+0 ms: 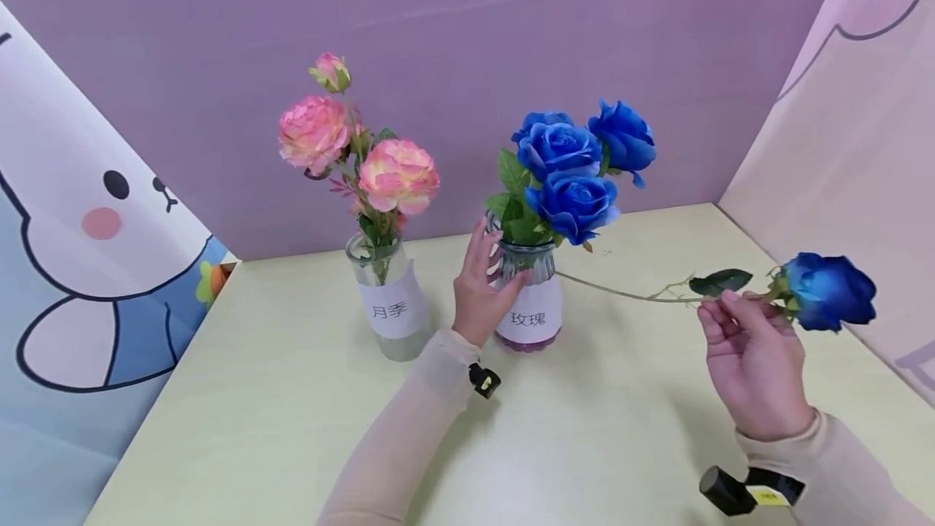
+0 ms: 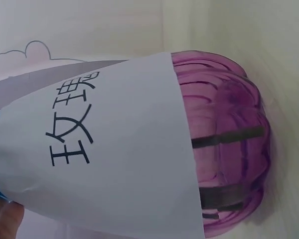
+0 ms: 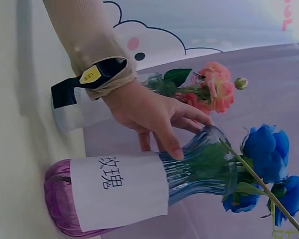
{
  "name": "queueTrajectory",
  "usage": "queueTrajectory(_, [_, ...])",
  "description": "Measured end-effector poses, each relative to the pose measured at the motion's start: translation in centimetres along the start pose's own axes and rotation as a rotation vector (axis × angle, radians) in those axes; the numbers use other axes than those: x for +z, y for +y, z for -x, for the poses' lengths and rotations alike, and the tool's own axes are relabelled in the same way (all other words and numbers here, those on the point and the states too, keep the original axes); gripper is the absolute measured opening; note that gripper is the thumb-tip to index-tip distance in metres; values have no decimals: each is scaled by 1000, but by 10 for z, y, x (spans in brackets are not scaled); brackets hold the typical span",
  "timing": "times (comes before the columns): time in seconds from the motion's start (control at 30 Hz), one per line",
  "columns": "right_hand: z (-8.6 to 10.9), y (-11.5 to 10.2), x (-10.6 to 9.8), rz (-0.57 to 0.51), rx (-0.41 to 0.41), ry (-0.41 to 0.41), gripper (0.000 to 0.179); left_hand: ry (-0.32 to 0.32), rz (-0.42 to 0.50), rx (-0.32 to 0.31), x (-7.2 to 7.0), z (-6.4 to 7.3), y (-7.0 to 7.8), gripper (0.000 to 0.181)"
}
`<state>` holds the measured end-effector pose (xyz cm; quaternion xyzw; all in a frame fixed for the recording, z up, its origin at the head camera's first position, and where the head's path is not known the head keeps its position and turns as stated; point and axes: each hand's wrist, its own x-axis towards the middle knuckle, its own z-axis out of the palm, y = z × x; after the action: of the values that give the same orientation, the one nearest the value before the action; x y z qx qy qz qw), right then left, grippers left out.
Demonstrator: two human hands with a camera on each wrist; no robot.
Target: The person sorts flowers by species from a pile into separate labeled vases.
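Note:
My left hand point(image 1: 478, 299) grips the neck of a ribbed glass vase point(image 1: 542, 265), blue-green above and purple at the base. In the right wrist view its thumb lies along the front of the neck. Several blue roses point(image 1: 573, 203) with green leaves stand in that vase, which wears a white paper label point(image 2: 124, 144). Off to the right, my right hand point(image 1: 760, 368) pinches the stem of a single blue rose point(image 1: 833, 291) just below its bloom. The rose lies sideways, its thin stem point(image 3: 256, 177) reaching left to the vase and overlapping the rim in the right wrist view.
Left of the blue roses, a clear glass vase point(image 1: 403, 347) with a white label holds pink roses point(image 1: 399, 175). Both vases stand on a pale table point(image 1: 256, 396). A purple backdrop point(image 1: 467, 39) rises behind, with cartoon-printed panels point(image 1: 88, 185) at the sides.

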<state>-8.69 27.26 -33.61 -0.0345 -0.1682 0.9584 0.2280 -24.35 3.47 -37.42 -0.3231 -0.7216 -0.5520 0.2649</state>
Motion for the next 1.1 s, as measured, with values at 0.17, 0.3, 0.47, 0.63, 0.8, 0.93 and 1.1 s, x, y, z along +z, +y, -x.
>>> queueTrajectory(0.17, [1, -1, 8, -21, -74, -18, 18, 6, -3, -5, 0, 0, 0, 55])
queueTrajectory(0.3, [-1, 0, 19, -52, -156, -65, 18, 7, -5, -4, 1, 1, -1, 56])
queueTrajectory(0.47, [-11, 1, 35, -52, -262, -89, 14, 10, -11, 1, 2, 1, 0, 56])
queueTrajectory(0.63, [-29, -1, 51, 0, -249, -62, 13, 14, -11, 1, 1, 1, 0, 55])
queueTrajectory(0.8, [-39, 4, 70, 66, -363, -77, 12, 8, 7, -6, 1, 1, 0, 56])
queueTrajectory(0.93, [-38, 13, 85, 110, -460, -117, 15, 2, 20, -22, 2, 0, 0, 56])
queueTrajectory(1.1, [-35, 26, 100, 226, -533, -216, 18, 7, 14, -2, 1, 0, -2, 56])
